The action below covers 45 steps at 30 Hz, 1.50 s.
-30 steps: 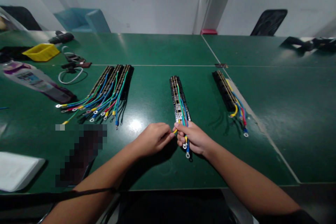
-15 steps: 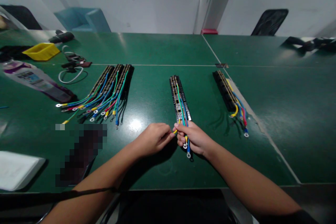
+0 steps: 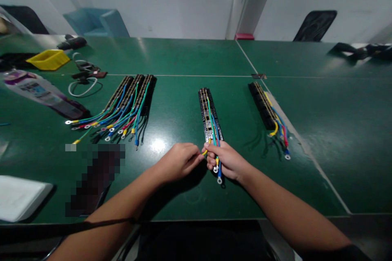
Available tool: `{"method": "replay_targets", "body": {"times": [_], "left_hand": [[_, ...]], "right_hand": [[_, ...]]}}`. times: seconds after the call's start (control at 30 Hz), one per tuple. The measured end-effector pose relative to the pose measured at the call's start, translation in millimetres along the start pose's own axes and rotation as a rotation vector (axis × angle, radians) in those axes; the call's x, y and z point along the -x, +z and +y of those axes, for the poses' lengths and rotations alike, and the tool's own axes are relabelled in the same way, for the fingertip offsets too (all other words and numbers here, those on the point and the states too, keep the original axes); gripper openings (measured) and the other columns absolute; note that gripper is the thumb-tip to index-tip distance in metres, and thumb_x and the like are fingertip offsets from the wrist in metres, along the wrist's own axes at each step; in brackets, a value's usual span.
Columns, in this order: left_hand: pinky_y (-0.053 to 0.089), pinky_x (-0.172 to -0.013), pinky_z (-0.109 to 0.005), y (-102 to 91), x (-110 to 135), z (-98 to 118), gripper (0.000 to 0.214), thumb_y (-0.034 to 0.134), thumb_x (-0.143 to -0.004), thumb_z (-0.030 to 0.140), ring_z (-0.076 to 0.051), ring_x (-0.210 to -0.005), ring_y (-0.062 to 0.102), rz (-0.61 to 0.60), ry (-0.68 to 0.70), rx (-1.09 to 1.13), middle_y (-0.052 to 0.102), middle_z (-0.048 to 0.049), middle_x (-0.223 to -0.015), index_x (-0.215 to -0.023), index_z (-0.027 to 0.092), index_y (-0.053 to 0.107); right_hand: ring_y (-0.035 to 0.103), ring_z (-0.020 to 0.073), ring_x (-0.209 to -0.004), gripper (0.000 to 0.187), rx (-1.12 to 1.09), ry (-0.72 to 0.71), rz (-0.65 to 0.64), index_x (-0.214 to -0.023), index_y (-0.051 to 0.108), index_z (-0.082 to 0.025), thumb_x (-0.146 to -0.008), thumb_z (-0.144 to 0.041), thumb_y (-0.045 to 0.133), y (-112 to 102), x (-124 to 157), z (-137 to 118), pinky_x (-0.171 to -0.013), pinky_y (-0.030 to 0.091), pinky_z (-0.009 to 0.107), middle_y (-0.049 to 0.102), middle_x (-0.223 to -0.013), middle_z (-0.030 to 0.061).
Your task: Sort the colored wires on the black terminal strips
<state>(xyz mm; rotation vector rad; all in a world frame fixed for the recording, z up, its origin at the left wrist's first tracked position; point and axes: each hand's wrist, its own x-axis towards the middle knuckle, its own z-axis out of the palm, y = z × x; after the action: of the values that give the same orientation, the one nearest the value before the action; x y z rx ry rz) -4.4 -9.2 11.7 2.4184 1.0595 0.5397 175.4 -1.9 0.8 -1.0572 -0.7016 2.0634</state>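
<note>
In front of me a black terminal block (image 3: pixel 203 110) with brass-coloured strips lies on the green table, its near end towards me. My right hand (image 3: pixel 230 161) is closed around the green and blue wires at that end; several ring lugs (image 3: pixel 219 180) stick out below its fingers. Left of it, my left hand (image 3: pixel 183 160) pinches the end of a short yellow wire (image 3: pixel 209 142) that bends out of the block. The right thumb presses on this same wire. The left fingertips partly hide its tip.
Three similar wired blocks (image 3: pixel 149 85) lie side by side at left, another (image 3: pixel 260 104) at right. Also at left are a bottle (image 3: pixel 43 91), a yellow tray (image 3: pixel 50 60), a cable (image 3: pixel 82 94), a white box (image 3: pixel 23 197) and a blurred-out dark object (image 3: pixel 96 179).
</note>
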Motion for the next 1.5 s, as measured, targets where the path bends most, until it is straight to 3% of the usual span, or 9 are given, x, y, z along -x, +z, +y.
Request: {"method": "replay_targets", "body": {"times": [0.33, 0.57, 0.8, 1.1, 1.3, 1.5], "left_hand": [[0.033, -0.056, -0.021, -4.0, -0.1, 2.2, 0.020, 0.053, -0.087, 0.030, -0.010, -0.058, 0.049, 0.014, -0.022, 0.051, 0.058, 0.0004, -0.066, -0.074, 0.016, 0.057], [0.029, -0.053, -0.022, -4.2, -0.8, 3.0, 0.028, 0.045, -0.092, 0.029, -0.009, -0.053, 0.044, -0.003, -0.013, -0.011, 0.054, 0.0006, -0.060, -0.071, 0.015, 0.056], [0.032, -0.055, -0.021, -5.6, -0.3, 3.2, 0.020, 0.054, -0.087, 0.030, -0.009, -0.058, 0.050, -0.001, -0.047, 0.056, 0.059, 0.0006, -0.066, -0.075, 0.015, 0.059], [0.029, -0.053, -0.022, -4.9, -0.4, 2.0, 0.027, 0.046, -0.092, 0.030, -0.009, -0.053, 0.046, -0.004, -0.020, 0.003, 0.054, 0.0009, -0.059, -0.071, 0.015, 0.056], [0.033, -0.055, -0.022, -5.1, -0.7, 2.3, 0.021, 0.053, -0.088, 0.030, -0.010, -0.057, 0.050, 0.002, -0.045, 0.056, 0.060, 0.0003, -0.066, -0.074, 0.016, 0.059], [0.031, -0.055, -0.022, -2.9, 0.0, -0.6, 0.025, 0.048, -0.091, 0.031, -0.009, -0.056, 0.048, -0.013, -0.020, 0.029, 0.057, 0.0004, -0.063, -0.074, 0.015, 0.058]], "right_hand": [[0.042, 0.0052, -0.038, 0.024, 0.014, -0.010, 0.007, -0.074, 0.058, -0.013, -0.073, -0.032, 0.072, 0.9, -0.5, 0.1, -0.040, 0.045, 0.022, 0.044, -0.047, -0.0083], [0.043, 0.0050, -0.039, 0.023, 0.030, -0.010, -0.008, -0.076, 0.060, -0.013, -0.075, -0.033, 0.071, -0.1, -1.0, 0.8, -0.041, 0.046, 0.021, 0.045, -0.048, -0.0079], [0.044, 0.0053, -0.039, 0.023, 0.042, -0.023, -0.009, -0.077, 0.061, -0.012, -0.076, -0.033, 0.070, -1.0, -1.2, 0.9, -0.042, 0.047, 0.022, 0.045, -0.048, -0.0076], [0.044, 0.0052, -0.039, 0.023, 0.027, -0.021, -0.015, -0.075, 0.060, -0.013, -0.074, -0.032, 0.072, -1.0, -1.5, 1.2, -0.042, 0.047, 0.022, 0.045, -0.048, -0.0075], [0.044, 0.0057, -0.039, 0.023, 0.022, -0.016, -0.018, -0.075, 0.060, -0.013, -0.074, -0.032, 0.072, -1.2, -2.2, 1.6, -0.042, 0.048, 0.022, 0.045, -0.047, -0.0076], [0.044, 0.0054, -0.039, 0.021, 0.020, -0.014, -0.017, -0.075, 0.060, -0.012, -0.075, -0.031, 0.071, -1.9, -3.0, 1.4, -0.042, 0.048, 0.022, 0.045, -0.047, -0.0076]]}}
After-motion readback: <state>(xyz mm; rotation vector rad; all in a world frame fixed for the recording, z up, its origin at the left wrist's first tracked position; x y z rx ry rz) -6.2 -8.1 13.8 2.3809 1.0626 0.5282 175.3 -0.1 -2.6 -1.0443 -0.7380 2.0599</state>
